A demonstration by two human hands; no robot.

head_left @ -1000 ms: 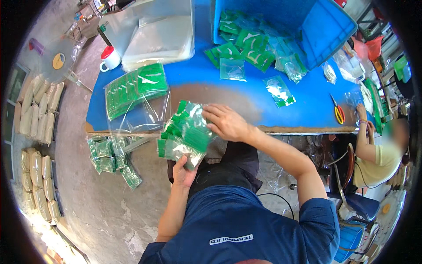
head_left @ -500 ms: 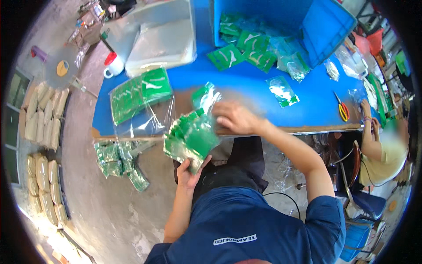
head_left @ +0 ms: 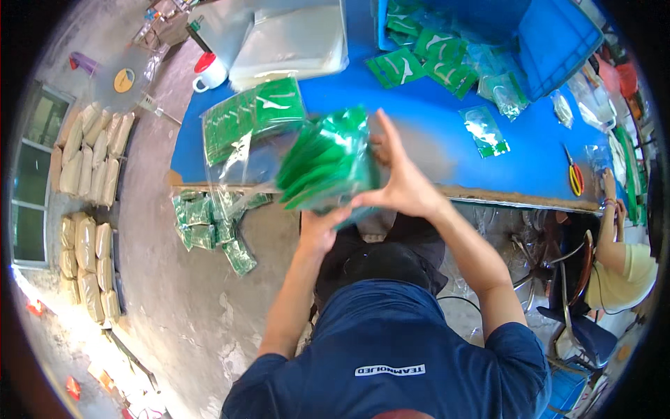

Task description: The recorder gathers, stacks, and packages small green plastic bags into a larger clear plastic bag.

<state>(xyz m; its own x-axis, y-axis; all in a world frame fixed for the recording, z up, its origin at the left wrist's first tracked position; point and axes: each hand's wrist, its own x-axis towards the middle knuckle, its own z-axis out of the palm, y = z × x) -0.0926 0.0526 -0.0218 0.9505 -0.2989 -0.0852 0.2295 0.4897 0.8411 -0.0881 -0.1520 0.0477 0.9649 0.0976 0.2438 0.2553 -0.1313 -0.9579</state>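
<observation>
A thick, fanned stack of green packets in clear plastic (head_left: 326, 162) is held up over the table's near edge. My left hand (head_left: 321, 229) grips it from below, its fingers mostly hidden by the packets. Around the stack's right side is my right hand (head_left: 408, 183), thumb at the lower corner and fingers reaching up along the edge. Just left of the stack, a clear bag (head_left: 241, 150) lies on the blue table (head_left: 419, 115) with rows of green packets in it. Its loose plastic end hangs over the near edge.
A blue crate (head_left: 551, 52) with green packets spilling out stands at the far right. Clear plastic sheets (head_left: 289, 45) and a white mug (head_left: 209, 72) are far left. Scissors (head_left: 574, 174) lie right, near a co-worker (head_left: 621, 272). More packets (head_left: 209, 227) sit below the table's left edge.
The right hand has come from the table onto the stack's right side. The stack has been raised and turned more upright between both hands. The whole view has shifted slightly.
</observation>
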